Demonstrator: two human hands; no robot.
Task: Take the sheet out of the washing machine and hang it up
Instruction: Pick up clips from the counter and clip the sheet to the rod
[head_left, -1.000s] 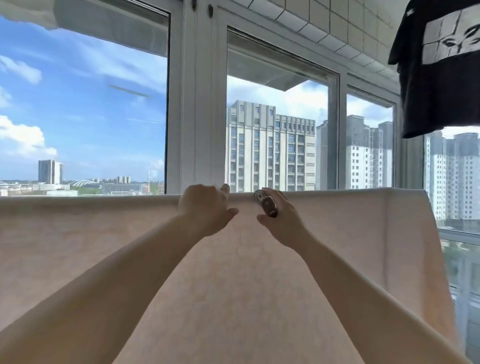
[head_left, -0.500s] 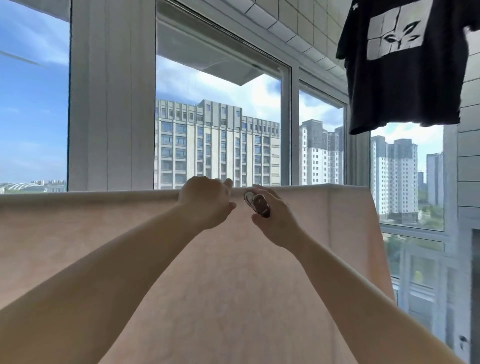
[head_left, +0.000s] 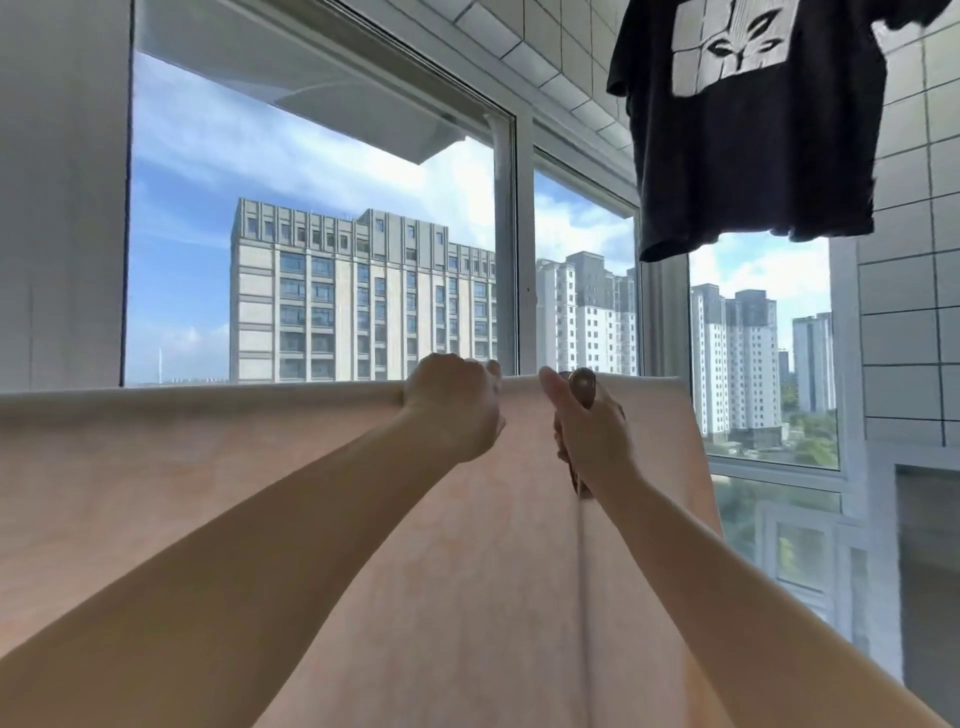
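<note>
Hands meet at the top fold of a pale peach sheet (head_left: 270, 499), which is already out of the machine and draped over a rail or line hidden under the cloth, spread wide in front of a balcony window (head_left: 322, 249). The left hand (head_left: 453, 402) has its fingers curled over the upper edge, apparently pinning the fabric so it cannot slide while the other hand works. The right hand (head_left: 589, 434) is wrapped around a dark, rounded object (head_left: 583, 388), its thumb raised beside it; it looks like a clothes clip, though the view is too blurred to be sure, and a thin pale line runs straight down from below the hand. The grip suggests the fold is about to be fastened just beside the left hand, a late step in the hanging. A black T-shirt with a white print (head_left: 748, 124) hangs overhead to the right, apart from the sheet and clear of both hands. A tiled wall (head_left: 914, 260) closes the right side, and apartment blocks (head_left: 363, 296) fill the glass beyond. Nothing visible blocks the spot between the hands.
</note>
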